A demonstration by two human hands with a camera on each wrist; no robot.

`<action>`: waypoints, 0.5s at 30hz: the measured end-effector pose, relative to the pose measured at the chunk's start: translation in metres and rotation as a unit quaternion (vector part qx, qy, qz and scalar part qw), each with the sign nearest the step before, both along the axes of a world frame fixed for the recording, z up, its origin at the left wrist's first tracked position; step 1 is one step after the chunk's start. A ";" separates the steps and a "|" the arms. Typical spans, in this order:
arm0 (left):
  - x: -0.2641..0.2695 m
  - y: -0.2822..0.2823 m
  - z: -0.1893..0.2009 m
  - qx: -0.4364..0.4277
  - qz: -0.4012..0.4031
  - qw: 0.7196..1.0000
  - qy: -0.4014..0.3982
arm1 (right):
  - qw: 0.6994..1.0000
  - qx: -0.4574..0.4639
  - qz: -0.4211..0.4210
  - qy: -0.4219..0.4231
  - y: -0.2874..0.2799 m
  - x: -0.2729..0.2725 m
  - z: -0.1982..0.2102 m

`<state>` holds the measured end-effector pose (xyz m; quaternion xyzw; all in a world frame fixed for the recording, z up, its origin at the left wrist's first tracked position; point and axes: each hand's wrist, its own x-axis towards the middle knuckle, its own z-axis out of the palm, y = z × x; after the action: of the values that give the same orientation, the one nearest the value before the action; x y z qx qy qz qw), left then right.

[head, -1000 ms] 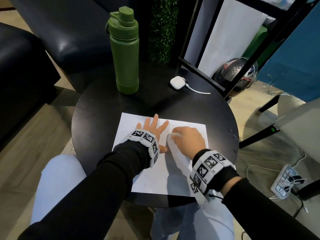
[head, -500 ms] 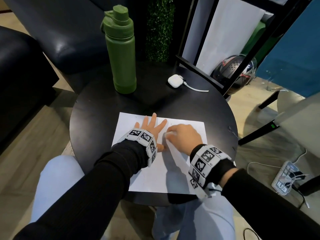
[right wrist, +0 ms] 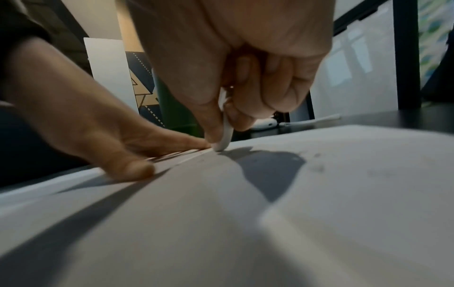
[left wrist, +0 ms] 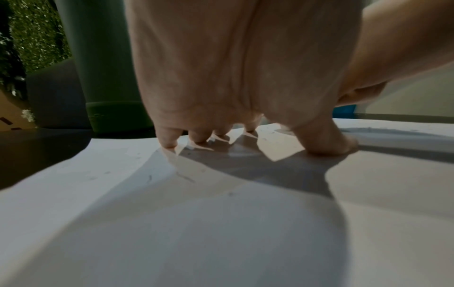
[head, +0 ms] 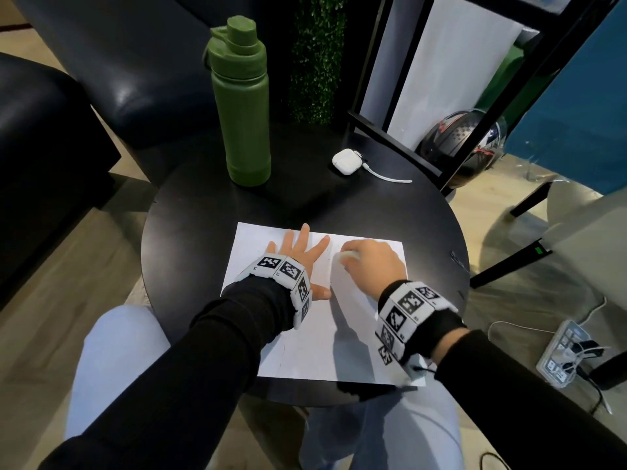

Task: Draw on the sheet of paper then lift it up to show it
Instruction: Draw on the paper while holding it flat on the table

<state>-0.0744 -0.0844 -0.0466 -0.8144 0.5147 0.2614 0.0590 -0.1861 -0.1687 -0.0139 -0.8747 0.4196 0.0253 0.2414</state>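
The left hand (head: 298, 256) lies flat at frame centre, palm down, fingers (head: 304, 234) straight and spread, thumb pointing right. Just right of it, the right hand (head: 371, 262) is curled, thumb and fingers (right wrist: 213, 120) pinching a thin white stick (right wrist: 224, 136). Both black-sleeved forearms enter from the lower edge.

white paper sheet (head: 315, 334), flat on table
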 end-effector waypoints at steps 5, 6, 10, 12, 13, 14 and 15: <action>0.001 0.001 -0.002 -0.002 -0.005 1.000 -0.004 | 0.997 0.007 0.070 0.026 0.018 -0.015 0.001; 0.001 0.000 -0.001 0.001 -0.005 1.000 -0.003 | 0.997 0.004 0.066 0.026 0.014 -0.012 0.003; 0.002 0.000 -0.001 0.015 -0.007 1.000 0.005 | 0.999 -0.015 0.023 0.018 -0.004 0.009 0.001; 0.001 0.001 -0.001 0.010 -0.005 1.000 0.005 | 1.000 -0.010 0.010 0.010 -0.001 0.009 -0.001; 0.001 0.001 -0.002 0.009 -0.007 1.000 0.004 | 1.000 -0.001 0.015 0.006 0.004 0.005 -0.002; 0.001 0.001 -0.002 0.008 -0.007 1.000 0.003 | 1.000 0.006 0.029 0.006 0.009 -0.002 -0.003; 0.000 0.001 -0.002 0.007 -0.007 1.000 0.002 | 0.999 0.011 0.050 0.011 0.014 -0.008 -0.002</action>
<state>-0.0739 -0.0833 -0.0485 -0.8102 0.5183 0.2658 0.0656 -0.1943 -0.1550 -0.0162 -0.8914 0.3777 0.0519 0.2450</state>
